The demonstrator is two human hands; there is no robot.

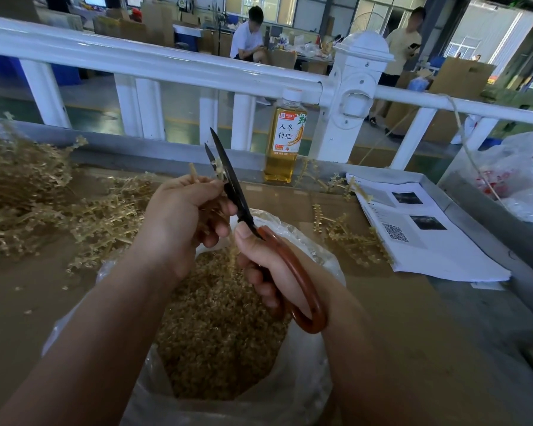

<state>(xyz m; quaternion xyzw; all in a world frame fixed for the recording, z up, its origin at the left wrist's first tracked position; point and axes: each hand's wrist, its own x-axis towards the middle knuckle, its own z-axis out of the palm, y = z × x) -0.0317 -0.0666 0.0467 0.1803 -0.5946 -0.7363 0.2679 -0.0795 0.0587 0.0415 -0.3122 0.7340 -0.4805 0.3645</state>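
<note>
1. Left hand (182, 216): fingers curled tight round a tan sprig (218, 167), which juts out at its 1 o'clock. Forearm enters from 7 o'clock.
2. Right hand (268, 265): fingers wrapped through the red loop of the scissors (234, 189), thumb near the pivot. Blades narrowly apart, straddling the sprig tip, pointing to 11 o'clock.
3. Bag (305, 388) of cuttings (216, 318): at 6 o'clock, beneath both hands.

The scissors (240, 200) have black blades and glossy reddish-brown handles, and the sprig (218, 168) is pale straw-gold — the same tan as the heap of sprigs (22, 186) and the bits (216, 318) in the clear plastic bag (302, 392). The bottle (285, 139) holds amber liquid under a white cap, its label white with red print; the papers (437, 250) are white with black photos and a black-and-white QR square.
</note>
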